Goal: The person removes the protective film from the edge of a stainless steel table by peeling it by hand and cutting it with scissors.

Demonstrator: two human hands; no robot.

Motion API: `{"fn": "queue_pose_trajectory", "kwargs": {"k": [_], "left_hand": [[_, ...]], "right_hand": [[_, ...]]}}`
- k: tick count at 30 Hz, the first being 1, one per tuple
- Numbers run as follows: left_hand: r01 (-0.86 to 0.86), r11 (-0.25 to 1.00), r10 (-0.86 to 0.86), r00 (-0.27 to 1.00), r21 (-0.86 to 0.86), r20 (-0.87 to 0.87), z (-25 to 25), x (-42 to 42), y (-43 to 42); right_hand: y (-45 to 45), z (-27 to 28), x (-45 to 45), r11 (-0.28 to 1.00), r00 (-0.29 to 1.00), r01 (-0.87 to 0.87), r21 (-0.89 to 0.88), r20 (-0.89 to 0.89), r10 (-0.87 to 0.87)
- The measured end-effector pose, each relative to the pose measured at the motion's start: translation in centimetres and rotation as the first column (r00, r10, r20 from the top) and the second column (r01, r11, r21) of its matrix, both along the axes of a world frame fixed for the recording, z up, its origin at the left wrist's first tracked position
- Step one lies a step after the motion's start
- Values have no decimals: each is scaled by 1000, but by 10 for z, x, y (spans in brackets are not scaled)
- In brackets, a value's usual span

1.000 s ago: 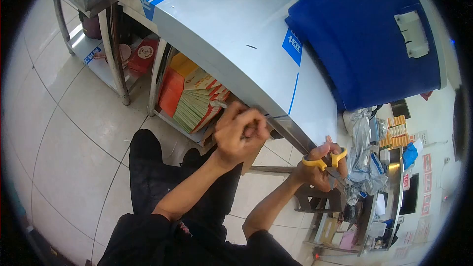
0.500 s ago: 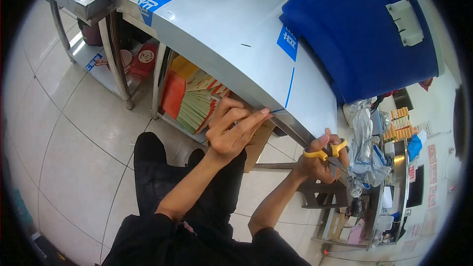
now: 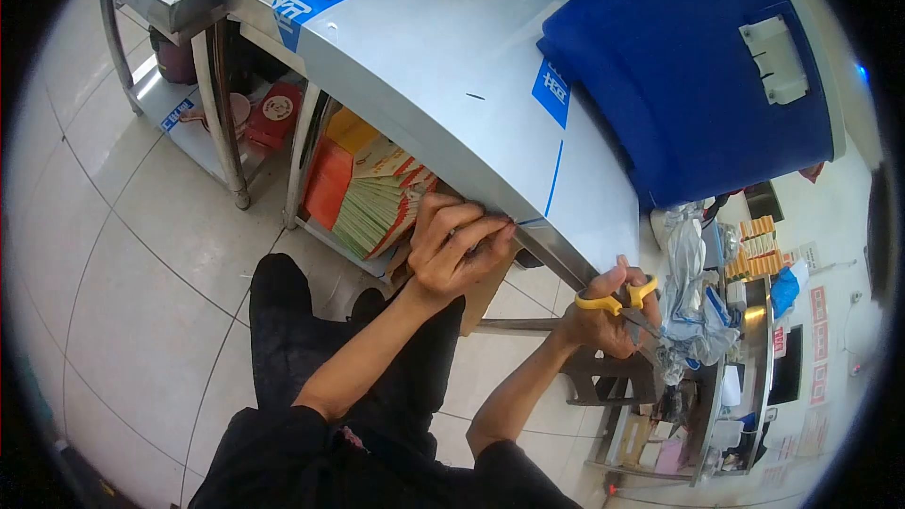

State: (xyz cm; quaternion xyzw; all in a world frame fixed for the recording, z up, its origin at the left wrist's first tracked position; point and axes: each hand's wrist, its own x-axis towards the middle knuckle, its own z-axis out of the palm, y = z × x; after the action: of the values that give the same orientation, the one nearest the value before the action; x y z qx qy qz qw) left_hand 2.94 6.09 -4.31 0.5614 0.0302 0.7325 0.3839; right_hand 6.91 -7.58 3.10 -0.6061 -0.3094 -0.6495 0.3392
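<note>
My left hand [image 3: 457, 247] is at the front edge of a steel table [image 3: 556, 259], fingertips pinched on the border of the whitish protective film [image 3: 424, 75] that covers it. Blue printed tape-like bands mark the film, and a thin blue line runs toward the pinched spot. Right of my fingertips the edge shows bare metal. My right hand [image 3: 603, 325] is closed around scissors [image 3: 603, 303] with yellow handles, close to the table's right corner. Their blades point down and to the right, away from the film.
A large blue bin [image 3: 688, 75] stands on the table's far side. Beneath the tabletop sit red and green printed packets [image 3: 377, 203]. A brown stool [image 3: 613, 377] and a cluttered shelf with crumpled plastic [image 3: 693, 273] are to the right. Another steel table [image 3: 170, 0] adjoins at left.
My left fingers have curled in tighter at the table edge. The right hand with the scissors has shifted only slightly; the whole view has moved a little.
</note>
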Motion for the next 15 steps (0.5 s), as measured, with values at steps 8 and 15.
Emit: {"fn": "queue_pose_trajectory", "kwargs": {"k": [8,15], "left_hand": [[13,990,-19,999,-139,-43,12,-4,-17],[-2,996,-5,997,-86,-81,13,-6,-10]], "right_hand": [[-6,-1,0,994,995,97,-53,7,-97],[-8,1,0,988,994,104,-112,43,-100]]}}
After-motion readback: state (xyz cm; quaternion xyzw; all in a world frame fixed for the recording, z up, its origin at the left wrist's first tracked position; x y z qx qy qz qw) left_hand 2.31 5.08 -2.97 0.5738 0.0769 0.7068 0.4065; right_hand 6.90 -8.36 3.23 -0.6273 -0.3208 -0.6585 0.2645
